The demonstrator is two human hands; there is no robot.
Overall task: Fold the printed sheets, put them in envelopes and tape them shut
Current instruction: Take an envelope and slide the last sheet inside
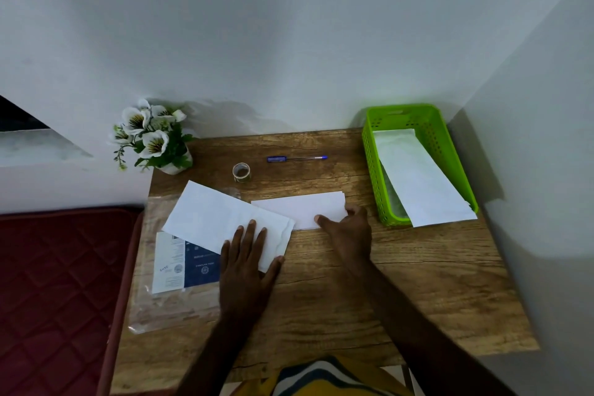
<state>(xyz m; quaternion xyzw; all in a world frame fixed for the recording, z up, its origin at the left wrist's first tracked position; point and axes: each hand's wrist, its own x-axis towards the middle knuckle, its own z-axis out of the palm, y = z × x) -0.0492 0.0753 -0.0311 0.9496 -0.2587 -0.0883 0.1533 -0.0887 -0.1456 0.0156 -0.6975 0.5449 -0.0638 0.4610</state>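
You are leaning over a wooden table (418, 283) with both hands down on paper. Your left hand (247, 262) is lying flat, fingers spread and open, pressing on the near right corner of a white envelope (221, 219) that is sitting tilted across the left half of the table. Your right hand (348, 230) is resting on the right end of a folded sheet (302, 207), thumb and fingertips closing on its near right corner; whether they are actually pinching it up or only pressing it down is not clear. The sheet is lying flat just right of the envelope, its left end touching or slipping under the envelope's right edge. Under the envelope's near left part, a clear plastic packet (173, 270) with a blue and white label is showing. Behind the papers, a roll of clear tape (241, 171) is standing near a blue pen (297, 158). A green basket (450, 151) at the far right is holding another white envelope (421, 180), which is sticking out over its near rim. A pot of white flowers (151, 138) is sitting at the far left corner.
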